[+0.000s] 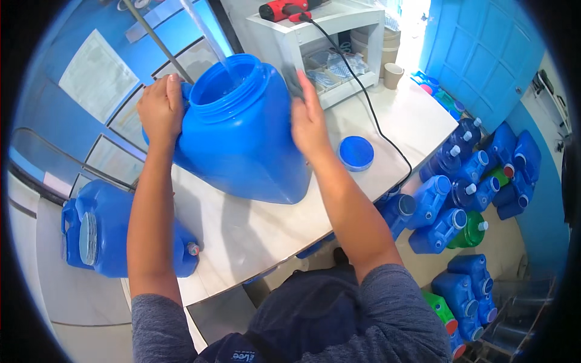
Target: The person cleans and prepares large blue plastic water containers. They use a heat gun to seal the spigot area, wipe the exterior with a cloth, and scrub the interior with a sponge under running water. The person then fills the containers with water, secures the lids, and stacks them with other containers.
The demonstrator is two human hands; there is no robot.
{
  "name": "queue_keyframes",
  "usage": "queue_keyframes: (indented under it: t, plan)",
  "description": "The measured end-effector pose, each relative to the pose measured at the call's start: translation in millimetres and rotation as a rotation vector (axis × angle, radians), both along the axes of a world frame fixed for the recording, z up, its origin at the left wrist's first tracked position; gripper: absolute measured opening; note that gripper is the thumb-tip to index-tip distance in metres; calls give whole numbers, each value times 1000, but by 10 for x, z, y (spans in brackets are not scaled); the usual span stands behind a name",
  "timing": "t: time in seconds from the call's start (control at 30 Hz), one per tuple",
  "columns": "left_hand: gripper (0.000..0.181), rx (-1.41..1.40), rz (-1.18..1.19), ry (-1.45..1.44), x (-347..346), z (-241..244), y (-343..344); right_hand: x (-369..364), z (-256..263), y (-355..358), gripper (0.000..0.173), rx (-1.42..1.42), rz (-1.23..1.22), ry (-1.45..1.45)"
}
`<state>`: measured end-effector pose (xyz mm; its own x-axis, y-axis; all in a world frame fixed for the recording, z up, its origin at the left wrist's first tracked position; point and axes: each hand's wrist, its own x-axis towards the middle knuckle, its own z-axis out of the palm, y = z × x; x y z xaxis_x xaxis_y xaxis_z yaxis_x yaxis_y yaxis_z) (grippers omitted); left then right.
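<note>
A blue plastic water container (240, 149) with a wide threaded mouth stands on the white counter in front of me. Water (206, 34) pours from above into its open mouth, and some water shows inside. My left hand (161, 106) is closed around the handle beside the mouth. Against the right side of the container rests my right hand (310, 118), fingers extended and slightly blurred. A round blue screw lid (356, 153) lies on the counter to the right of the container.
Capped blue containers (113, 227) lie at the left of the counter (236, 240). A white shelf (317, 31) at the back carries a red heat gun (283, 10); its black cord (370, 97) crosses the counter. Several blue jugs (429, 199) stand on the floor at right.
</note>
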<state>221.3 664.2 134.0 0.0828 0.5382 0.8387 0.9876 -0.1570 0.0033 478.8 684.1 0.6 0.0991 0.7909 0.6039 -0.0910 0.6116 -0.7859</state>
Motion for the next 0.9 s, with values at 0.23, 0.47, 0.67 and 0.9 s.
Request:
queue_keyframes:
  t: [0.23, 0.47, 0.67, 0.9]
  plan:
    - [45, 3, 22, -7, 16, -8, -33, -123, -901, -1077, 54, -15, -161, -164]
    - [42, 43, -26, 12, 3, -9, 15, -10, 666, -372, 51, 200, -180, -190]
    - [42, 84, -20, -2, 60, -23, 40, 151, 1343, 210, 36, -210, 379, -251]
    - [41, 76, -17, 8, 4, -29, -3, -179, 649, -650, 38, 492, -366, -170]
